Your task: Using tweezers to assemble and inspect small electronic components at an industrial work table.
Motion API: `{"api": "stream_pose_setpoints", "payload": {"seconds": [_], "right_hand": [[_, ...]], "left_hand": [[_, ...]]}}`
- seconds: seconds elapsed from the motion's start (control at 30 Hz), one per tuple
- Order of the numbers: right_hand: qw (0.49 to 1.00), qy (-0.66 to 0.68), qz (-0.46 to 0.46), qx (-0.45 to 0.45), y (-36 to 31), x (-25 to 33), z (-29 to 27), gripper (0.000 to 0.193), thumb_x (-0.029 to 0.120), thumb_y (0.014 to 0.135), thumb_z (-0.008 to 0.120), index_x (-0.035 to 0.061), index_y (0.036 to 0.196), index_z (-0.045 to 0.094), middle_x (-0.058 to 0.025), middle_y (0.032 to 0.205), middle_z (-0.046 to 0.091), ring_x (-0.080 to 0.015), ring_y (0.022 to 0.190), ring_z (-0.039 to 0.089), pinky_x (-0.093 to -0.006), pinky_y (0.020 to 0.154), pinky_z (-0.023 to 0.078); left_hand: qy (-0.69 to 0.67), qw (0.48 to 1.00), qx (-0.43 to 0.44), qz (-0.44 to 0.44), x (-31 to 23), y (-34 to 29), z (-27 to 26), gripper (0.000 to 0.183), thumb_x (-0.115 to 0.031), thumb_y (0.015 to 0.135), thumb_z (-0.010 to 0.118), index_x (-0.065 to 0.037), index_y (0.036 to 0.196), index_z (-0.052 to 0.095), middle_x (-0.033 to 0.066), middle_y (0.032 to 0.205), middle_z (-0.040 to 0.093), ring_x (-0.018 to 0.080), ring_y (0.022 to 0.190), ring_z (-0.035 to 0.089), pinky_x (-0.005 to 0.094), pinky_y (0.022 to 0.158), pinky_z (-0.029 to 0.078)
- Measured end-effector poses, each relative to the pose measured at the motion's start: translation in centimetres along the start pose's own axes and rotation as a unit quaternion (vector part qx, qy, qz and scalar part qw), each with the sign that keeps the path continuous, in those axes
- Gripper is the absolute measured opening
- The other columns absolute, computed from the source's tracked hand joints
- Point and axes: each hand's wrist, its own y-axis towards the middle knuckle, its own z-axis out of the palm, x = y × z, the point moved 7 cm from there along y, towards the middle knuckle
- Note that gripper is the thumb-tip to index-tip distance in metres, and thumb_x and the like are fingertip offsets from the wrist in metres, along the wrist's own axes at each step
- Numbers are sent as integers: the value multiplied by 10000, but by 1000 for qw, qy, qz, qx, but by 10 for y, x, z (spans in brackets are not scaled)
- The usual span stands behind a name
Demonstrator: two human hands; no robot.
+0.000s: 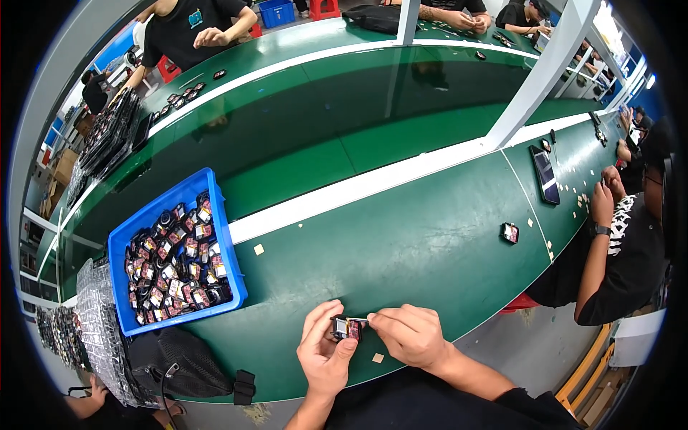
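Above the near edge of the green table, my left hand (320, 358) is closed around a small black electronic module (346, 329). Its silvery part and reddish circuit board face up between my thumb and fingers. My right hand (413, 338) is pinched at the module's right side. A thin pale piece (358, 319) shows between those fingertips and the module; its kind is too small to tell. Just below lies a small beige square (378, 357) on the table. To the left, a blue bin (235, 269) holds many similar modules in a heap.
A black bag (183, 362) lies beside the bin, near stacked clear plastic trays (100, 308). One more module (509, 232) and a dark tablet-like device (545, 175) lie to the right. A co-worker (631, 236) sits there. A white post (537, 79) rises from the table's far edge.
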Motion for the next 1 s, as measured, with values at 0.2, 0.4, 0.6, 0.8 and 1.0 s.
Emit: {"api": "stream_pose_setpoints", "payload": {"seconds": [0.2, 0.4, 0.6, 0.8, 1.0], "right_hand": [[1000, -10, -7, 1, -4, -2, 3, 269, 11, 703, 760, 46, 969, 745, -32, 886, 718, -147, 596, 590, -276, 529, 498], [999, -40, -29, 1, -5, 1, 3, 268, 12, 704, 746, 46, 970, 745, -19, 893, 714, -131, 578, 553, -263, 512, 472], [998, -53, -36, 16, -6, 3, 4, 277, 11, 701, 733, 39, 976, 742, -20, 909, 712, -125, 583, 555, -262, 514, 476], [998, -49, -37, 16, -5, 4, 5, 291, 8, 701, 728, 33, 992, 738, -24, 915, 709, -124, 594, 560, -257, 515, 483], [999, -41, -33, 12, -5, 6, 5, 276, 4, 707, 749, 30, 982, 739, -28, 902, 709, -130, 586, 553, -260, 504, 474]], "left_hand": [[-8, 1000, -5, -8, 0, 0, -1, 588, -262, 883, 819, 113, 1279, 599, 173, 1364, 529, 167, 1034, 641, 274, 847, 545], [22, 998, -25, -54, 0, -1, 1, 735, -501, 866, 787, 105, 1247, 618, 205, 1343, 547, 250, 1222, 554, 365, 1017, 463], [21, 998, -25, -56, 0, -2, 0, 723, -501, 872, 780, 98, 1244, 623, 202, 1347, 547, 258, 1256, 535, 366, 1041, 440], [13, 999, -17, -43, 12, -3, -5, 733, -494, 883, 767, 114, 1258, 601, 198, 1352, 533, 240, 1037, 666, 340, 832, 584], [-38, 998, -14, -48, 15, -5, -8, 630, -345, 887, 803, 109, 1277, 609, 205, 1366, 547, 230, 1189, 588, 335, 969, 509]]}}
